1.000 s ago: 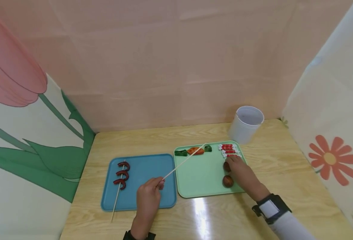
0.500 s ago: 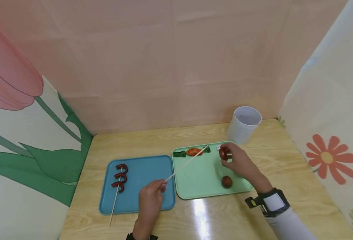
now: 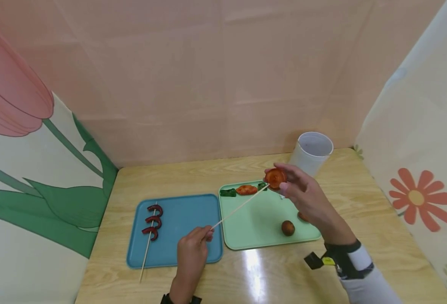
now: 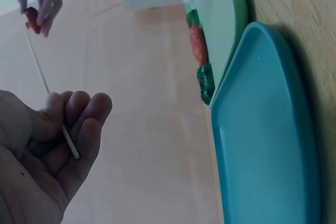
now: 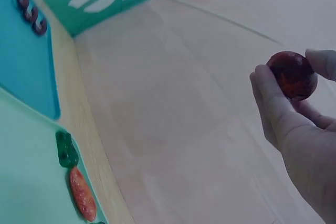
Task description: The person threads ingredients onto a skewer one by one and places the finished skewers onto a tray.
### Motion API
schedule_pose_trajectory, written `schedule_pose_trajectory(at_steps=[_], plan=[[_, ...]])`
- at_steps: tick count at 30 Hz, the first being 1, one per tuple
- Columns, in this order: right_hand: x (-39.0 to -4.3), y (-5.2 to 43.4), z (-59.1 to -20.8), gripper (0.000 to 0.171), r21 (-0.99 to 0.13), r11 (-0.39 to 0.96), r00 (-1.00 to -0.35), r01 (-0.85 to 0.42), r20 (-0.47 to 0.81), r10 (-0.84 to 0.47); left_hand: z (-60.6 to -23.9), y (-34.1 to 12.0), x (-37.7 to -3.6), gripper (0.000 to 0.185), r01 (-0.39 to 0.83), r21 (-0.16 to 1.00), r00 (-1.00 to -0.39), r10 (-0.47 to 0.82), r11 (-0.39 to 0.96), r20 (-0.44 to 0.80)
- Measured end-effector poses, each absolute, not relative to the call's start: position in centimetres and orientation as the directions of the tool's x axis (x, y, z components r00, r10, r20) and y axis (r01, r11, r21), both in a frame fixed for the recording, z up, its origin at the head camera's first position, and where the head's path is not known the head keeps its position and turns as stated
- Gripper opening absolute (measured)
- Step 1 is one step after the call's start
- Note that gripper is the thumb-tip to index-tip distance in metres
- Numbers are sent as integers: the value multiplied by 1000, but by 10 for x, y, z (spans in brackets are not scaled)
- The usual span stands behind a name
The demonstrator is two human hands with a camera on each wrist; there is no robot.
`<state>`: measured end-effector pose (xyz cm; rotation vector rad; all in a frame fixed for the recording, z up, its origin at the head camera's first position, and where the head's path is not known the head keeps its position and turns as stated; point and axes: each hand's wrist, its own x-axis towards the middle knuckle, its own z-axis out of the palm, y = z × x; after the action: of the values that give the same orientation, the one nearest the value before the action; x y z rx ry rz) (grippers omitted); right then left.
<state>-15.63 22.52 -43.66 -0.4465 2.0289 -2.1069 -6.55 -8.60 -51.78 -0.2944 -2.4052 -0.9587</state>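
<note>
Two trays lie side by side on the wooden counter (image 3: 193, 173): a blue tray (image 3: 181, 230) at 9 o'clock and a green tray (image 3: 259, 223) at 3 o'clock, edges nearly touching. Left hand (image 3: 191, 257) pinches the near end of a bare wooden skewer (image 3: 240, 205) over the blue tray's right edge; the skewer slants up toward 2 o'clock. Right hand (image 3: 303, 196) is raised above the green tray's far edge, thumb and fingers grasping a round red-brown slice (image 3: 275, 177) right at the skewer's tip; whether the tip has entered it cannot be told. On the green tray: a brown ball (image 3: 288, 228) toward 5 o'clock, an orange piece (image 3: 246, 189) and green pieces (image 3: 228, 193) along the far edge. A loaded skewer (image 3: 150, 234) carrying three dark red curved pieces lies on the blue tray's left side. White cup (image 3: 310, 154) stands at 1 o'clock beyond the green tray.
</note>
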Motion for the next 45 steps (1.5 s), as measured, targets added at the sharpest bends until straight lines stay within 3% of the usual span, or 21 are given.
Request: schedule_pose_trajectory(at_steps=[8,22,29,40,45], plan=[[-154,217,-432,45,-967,-253,-897,-31,139,-420,-515,-86,-65,24,363,572,-831,-22,736,556],[-153,212,-431,46,-962,-269,-900,-41,152,-408,-506,-90,-62,26,337,577,-845,-32,744,534],[-151,209,-432,47,-974,-215,-907,-75,156,-390,-503,-88,-61,24,301,601,-864,-55,740,501],[-139,192,-432,42,-993,-75,-931,-91,112,-348,-502,-80,-65,30,434,541,-766,-21,720,642],[-126,157,-453,44,-999,-35,-889,-29,42,-456,-495,-69,-72,30,522,505,-716,31,688,698]])
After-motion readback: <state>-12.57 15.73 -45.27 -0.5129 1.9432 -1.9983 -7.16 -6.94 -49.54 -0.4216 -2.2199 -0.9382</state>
